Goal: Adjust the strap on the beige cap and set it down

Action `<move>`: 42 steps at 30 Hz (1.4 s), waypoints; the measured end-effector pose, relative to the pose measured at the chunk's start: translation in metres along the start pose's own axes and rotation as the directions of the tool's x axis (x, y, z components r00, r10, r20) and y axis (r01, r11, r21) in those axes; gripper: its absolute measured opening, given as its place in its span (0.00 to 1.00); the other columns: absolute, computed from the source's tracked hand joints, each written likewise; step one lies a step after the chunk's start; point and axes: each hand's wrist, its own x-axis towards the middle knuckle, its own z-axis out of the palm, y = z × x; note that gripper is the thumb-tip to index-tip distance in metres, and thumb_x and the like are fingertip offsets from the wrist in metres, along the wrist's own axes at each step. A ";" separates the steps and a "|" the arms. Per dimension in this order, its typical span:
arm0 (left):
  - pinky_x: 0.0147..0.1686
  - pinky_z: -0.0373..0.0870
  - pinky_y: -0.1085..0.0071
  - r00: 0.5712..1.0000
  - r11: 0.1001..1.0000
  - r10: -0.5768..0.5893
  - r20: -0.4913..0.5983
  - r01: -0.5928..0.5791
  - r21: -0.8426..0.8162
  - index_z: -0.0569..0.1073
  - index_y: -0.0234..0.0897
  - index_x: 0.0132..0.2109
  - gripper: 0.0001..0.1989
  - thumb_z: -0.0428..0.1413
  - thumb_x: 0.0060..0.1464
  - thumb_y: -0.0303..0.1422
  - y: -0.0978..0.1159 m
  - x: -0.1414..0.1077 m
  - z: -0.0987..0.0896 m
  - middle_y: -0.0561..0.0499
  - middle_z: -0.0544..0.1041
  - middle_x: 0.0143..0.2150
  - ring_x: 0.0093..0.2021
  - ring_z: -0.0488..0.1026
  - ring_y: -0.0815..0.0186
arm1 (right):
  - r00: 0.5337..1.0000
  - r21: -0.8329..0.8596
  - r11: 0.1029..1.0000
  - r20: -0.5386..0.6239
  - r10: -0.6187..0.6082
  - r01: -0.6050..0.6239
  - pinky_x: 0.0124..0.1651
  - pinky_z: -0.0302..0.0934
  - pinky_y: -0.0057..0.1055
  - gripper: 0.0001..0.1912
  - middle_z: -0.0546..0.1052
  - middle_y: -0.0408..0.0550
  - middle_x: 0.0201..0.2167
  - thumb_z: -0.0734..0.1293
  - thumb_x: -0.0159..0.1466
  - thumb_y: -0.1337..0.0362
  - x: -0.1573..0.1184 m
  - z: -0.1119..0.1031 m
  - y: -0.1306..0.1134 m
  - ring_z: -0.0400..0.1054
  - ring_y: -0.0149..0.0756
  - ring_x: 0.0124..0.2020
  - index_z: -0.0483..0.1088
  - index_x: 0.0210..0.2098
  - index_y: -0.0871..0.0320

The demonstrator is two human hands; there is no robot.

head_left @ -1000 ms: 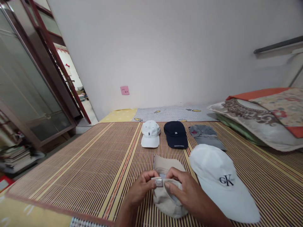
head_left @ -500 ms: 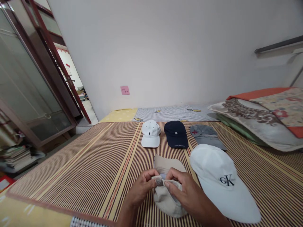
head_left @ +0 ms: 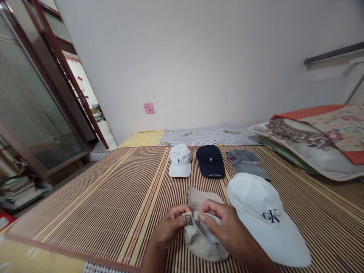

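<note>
A beige cap (head_left: 203, 244) lies on the striped mat in front of me, its brim pointing away and its back edge toward my fingers. My left hand (head_left: 170, 225) pinches the back strap beside a small grey buckle or tag (head_left: 188, 220). With thumb and fingers closed, my right hand (head_left: 220, 223) grips the other side of that back edge. A narrow gap shows between the two pinched parts. Just right of my right hand rests a large white cap (head_left: 253, 197) with black letters on it.
Behind the beige cap sit a small white cap (head_left: 180, 161), a navy cap (head_left: 211, 162) and a grey cap (head_left: 247, 163) in a row. Pillows (head_left: 301, 148) are stacked at the right. The bamboo mat (head_left: 99, 201) reaches toward the wall (head_left: 199, 68).
The two ends of the beige cap's back edge have come apart slightly, and the small tag has tilted with my left fingers. The view has shifted a little.
</note>
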 end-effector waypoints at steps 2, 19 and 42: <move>0.32 0.57 0.73 1.000 1.000 0.001 0.007 -0.001 -0.005 0.78 0.33 0.31 0.20 0.71 0.47 0.46 0.000 0.000 0.000 0.54 0.71 0.26 0.28 0.63 0.71 | 1.000 0.013 1.000 0.013 -0.003 0.003 0.36 0.56 0.32 0.12 0.71 0.41 0.27 0.64 0.66 0.56 0.000 0.002 0.001 0.65 0.36 0.32 0.70 0.30 0.55; 0.32 0.57 0.73 0.999 1.000 -0.020 -0.026 0.020 0.004 0.77 0.33 0.30 0.21 0.72 0.45 0.46 0.001 0.001 0.005 0.55 0.71 0.25 0.27 0.63 0.72 | 0.999 -0.073 0.997 0.038 -0.004 0.007 0.37 0.57 0.33 0.09 0.73 0.41 0.27 0.63 0.67 0.59 0.001 0.007 0.000 0.68 0.38 0.33 0.68 0.31 0.54; 0.32 0.54 0.72 0.999 0.991 0.032 -0.029 -0.028 0.129 0.73 0.35 0.32 0.19 0.66 0.53 0.47 -0.004 0.002 0.004 0.56 0.68 0.27 0.29 0.59 0.70 | 1.000 -0.183 0.983 0.026 0.015 -0.010 0.38 0.57 0.35 0.08 0.76 0.43 0.28 0.63 0.65 0.61 0.000 0.001 -0.004 0.70 0.40 0.34 0.66 0.29 0.54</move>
